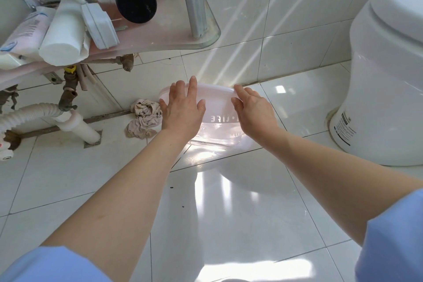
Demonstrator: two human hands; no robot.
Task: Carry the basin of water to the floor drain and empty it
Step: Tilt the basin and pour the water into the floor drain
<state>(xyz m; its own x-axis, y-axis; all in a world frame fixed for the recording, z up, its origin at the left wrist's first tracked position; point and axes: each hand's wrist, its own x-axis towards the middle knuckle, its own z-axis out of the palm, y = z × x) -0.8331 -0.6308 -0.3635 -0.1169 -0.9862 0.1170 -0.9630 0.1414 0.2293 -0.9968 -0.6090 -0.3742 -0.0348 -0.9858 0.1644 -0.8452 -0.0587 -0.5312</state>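
A translucent white basin (217, 107) is tipped on its edge on the tiled floor, close to the wall. Raised letters show through its side. A little water (219, 136) lies along its lowest edge, and the tile just in front glistens wet (201, 155). My left hand (182, 110) presses flat against the basin's left side with fingers spread. On the right side, my right hand (254, 113) holds it the same way. The basin is clamped between both palms. No floor drain is visible; the spot under the basin is hidden.
A crumpled beige rag (144, 119) lies on the floor just left of the basin. White drain pipes (75, 126) and brass valves stand at the left under a pink shelf (160, 36) loaded with bottles. A white toilet (386, 89) stands at the right.
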